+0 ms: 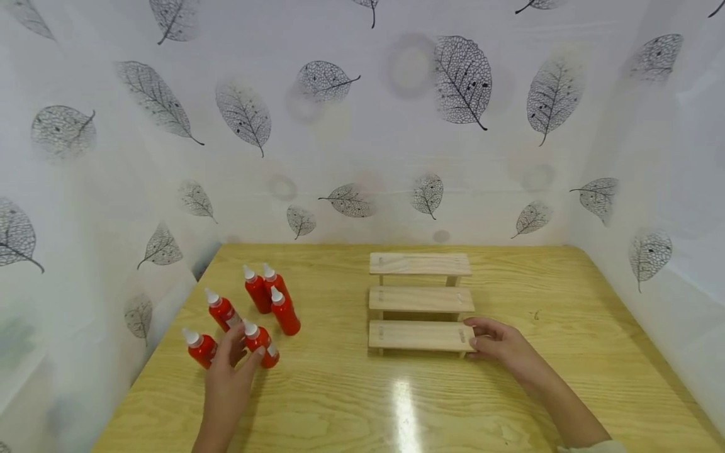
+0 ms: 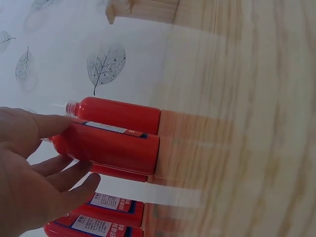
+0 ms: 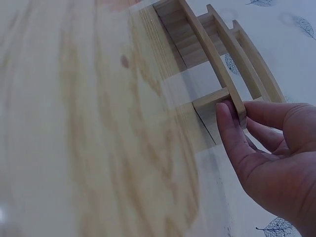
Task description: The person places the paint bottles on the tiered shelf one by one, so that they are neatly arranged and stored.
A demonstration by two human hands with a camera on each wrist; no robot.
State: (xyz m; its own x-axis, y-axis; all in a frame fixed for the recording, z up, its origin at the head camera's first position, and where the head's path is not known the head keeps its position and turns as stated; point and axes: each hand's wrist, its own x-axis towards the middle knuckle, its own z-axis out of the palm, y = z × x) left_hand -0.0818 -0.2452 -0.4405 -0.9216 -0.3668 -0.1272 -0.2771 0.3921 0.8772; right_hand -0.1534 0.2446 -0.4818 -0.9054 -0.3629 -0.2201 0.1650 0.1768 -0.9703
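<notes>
My left hand [image 1: 229, 371] is at a red squeeze bottle [image 1: 262, 346] with a white pointed cap, the nearest to the middle of the table in its group. Thumb and fingers lie on either side of its upper part in the left wrist view, where the bottle [image 2: 111, 148] stands on the table. At the other side, my right hand [image 1: 504, 346] pinches the right end of the lowest board of a three-tier wooden stand [image 1: 419, 336]. In the right wrist view, the thumb and fingers hold the board's end [image 3: 239, 111] from above and below.
Several more red bottles [image 1: 286, 314] stand close together at the table's left, one [image 1: 201, 349] partly behind my left hand. The wood-grain table [image 1: 334, 402] has a bright reflection near its front. A leaf-print curtain [image 1: 362, 138] closes off the back and sides.
</notes>
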